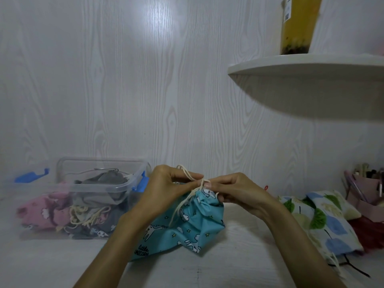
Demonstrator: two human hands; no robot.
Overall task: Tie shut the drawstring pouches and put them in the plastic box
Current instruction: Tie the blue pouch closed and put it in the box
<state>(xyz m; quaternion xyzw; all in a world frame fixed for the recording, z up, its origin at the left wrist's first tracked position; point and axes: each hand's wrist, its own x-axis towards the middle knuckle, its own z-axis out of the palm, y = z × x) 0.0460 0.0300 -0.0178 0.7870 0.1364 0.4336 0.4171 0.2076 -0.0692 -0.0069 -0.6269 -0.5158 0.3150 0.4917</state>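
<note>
your left hand [166, 190] and right hand [239, 192] meet over the gathered neck of the blue unicorn pouch [187, 227], which sits on the white table [228, 267] in front of you. both sets of fingers are curled, pinching the cream drawstring [182, 206] at the pouch mouth; a loop sticks up above your left fingers and a loose end hangs down the front of the fabric. the clear plastic box [99, 186] stands just left of the pouch, lid off, with pink and grey pouches [62, 213] inside. a leaf-print pouch [324, 221] lies flat on the table to your right. a drink cup [299, 26] stands on the wall shelf [301, 67].
</note>
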